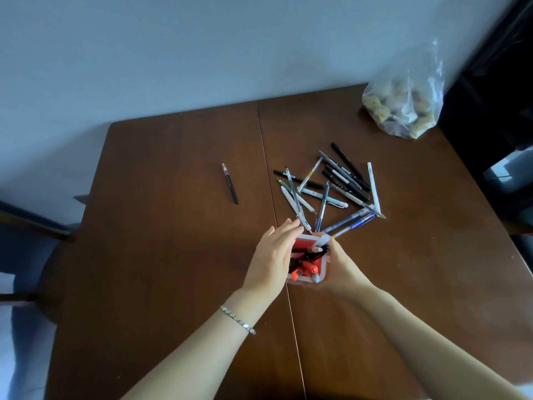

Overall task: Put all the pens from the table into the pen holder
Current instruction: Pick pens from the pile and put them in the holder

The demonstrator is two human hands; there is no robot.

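— Red-and-white plastic, that square pen holder [313, 277]; where does it sit?

— Between the two hands, on the brown wooden table [173, 241]. The right hand [341, 262] wraps its right wall, fingers curled round it, and seems to pinch a white-capped pen [320, 242] whose tip is already inside the rim. The left hand [272, 255] lies flat against the left wall, fingers straight and together, holding nothing that I can see.

— So which step is this?

— Dropping one pen in, I judge, while both hands steady the holder. Several pens, an orange marker [300, 269] among them, already stand inside.

— And what remains?

— Most of the job. A loose pile of black, white and clear-barrelled pens [331, 189] lies just beyond the fingertips, crossing over one another. One slim black pen with a pale cap [230, 183] lies alone, beyond the left hand and well apart from the pile.

— The next move?

— Let go of the white-capped pen, then reach forward into the pile. The overlapping barrels call for lifting a top one, or gathering several at once.
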